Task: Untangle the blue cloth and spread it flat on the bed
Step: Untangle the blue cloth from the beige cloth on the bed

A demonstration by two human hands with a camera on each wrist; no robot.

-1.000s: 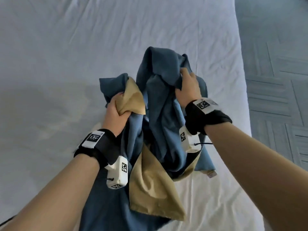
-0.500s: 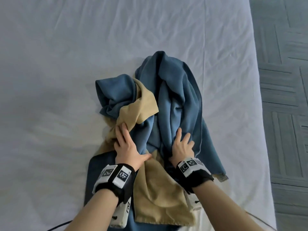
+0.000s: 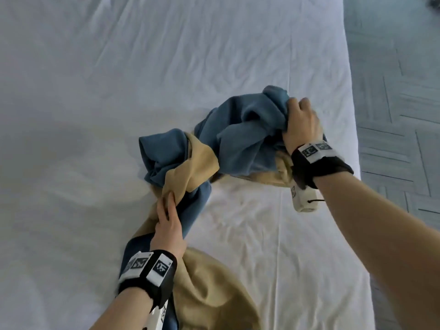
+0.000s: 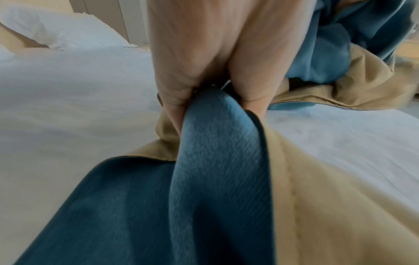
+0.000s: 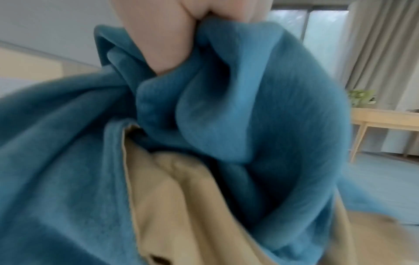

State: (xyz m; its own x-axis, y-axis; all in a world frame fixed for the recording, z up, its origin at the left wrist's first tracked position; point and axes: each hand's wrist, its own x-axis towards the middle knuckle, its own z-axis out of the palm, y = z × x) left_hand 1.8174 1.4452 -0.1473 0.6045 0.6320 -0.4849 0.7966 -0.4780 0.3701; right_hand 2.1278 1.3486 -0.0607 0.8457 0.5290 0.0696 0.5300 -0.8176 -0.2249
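The blue cloth (image 3: pixel 240 136), tan on its other side, lies twisted in a rope-like arc across the white bed (image 3: pixel 119 79). My left hand (image 3: pixel 167 222) grips a twisted blue and tan fold near the front; the left wrist view shows fingers (image 4: pixel 179 80) pinching the blue cloth (image 4: pixel 215 161). My right hand (image 3: pixel 301 125) grips a bunch of the cloth at the far right, close to the bed's right edge. In the right wrist view the thumb (image 5: pixel 163 41) clamps a blue fold (image 5: pixel 260 107) over the tan side (image 5: pixel 181 197). More tan cloth (image 3: pixel 214 289) trails toward me.
The bed's right edge (image 3: pixel 354 144) drops to a grey patterned floor (image 3: pixel 400 91). A white pillow (image 4: pixel 61 30) lies at the head of the bed. A wooden table (image 5: pixel 385 123) and curtains (image 5: pixel 385 53) stand beyond the bed.
Both hands went from lying on the cloth near me to gripping it. The right hand has pulled its bunch far to the right, stretching the bundle into an arc.
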